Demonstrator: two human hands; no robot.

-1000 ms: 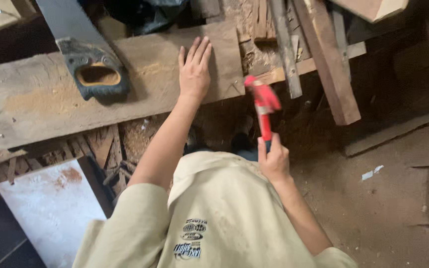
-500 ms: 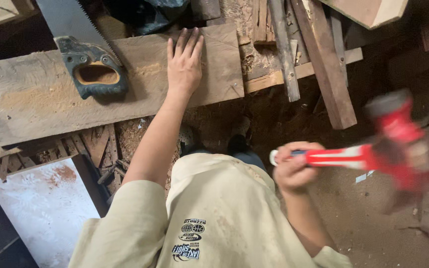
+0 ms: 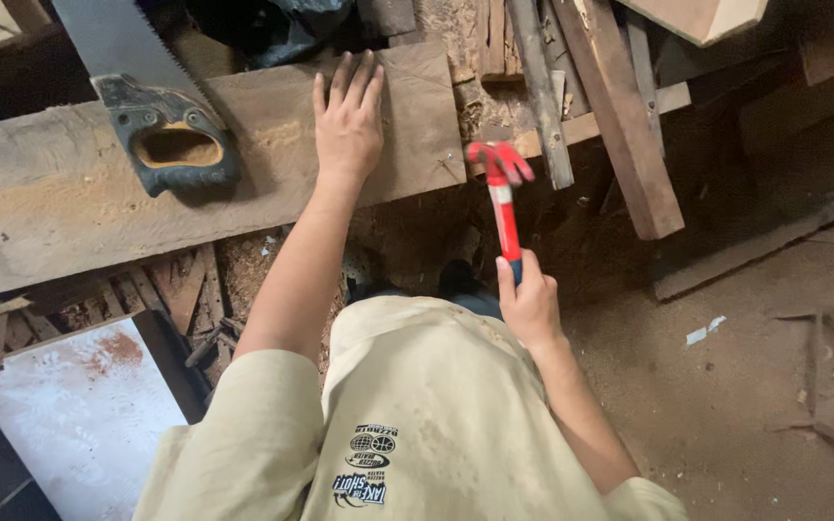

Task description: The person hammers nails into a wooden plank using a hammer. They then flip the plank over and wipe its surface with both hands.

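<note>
Right hand [image 3: 530, 307], grip closed on the red hammer [image 3: 501, 193], has swung it back over the plank [image 3: 147, 193]; left hand [image 3: 347, 125] stays flat.

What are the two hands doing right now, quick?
Left hand: open, flat on the wide plank.
Right hand: closed around the red hammer.

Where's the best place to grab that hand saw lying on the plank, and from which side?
Probably by the dark closed-loop handle of the hand saw, which lies flat on the plank with its opening showing. Come from above on the near side, since the toothed blade runs away from the person.
</note>
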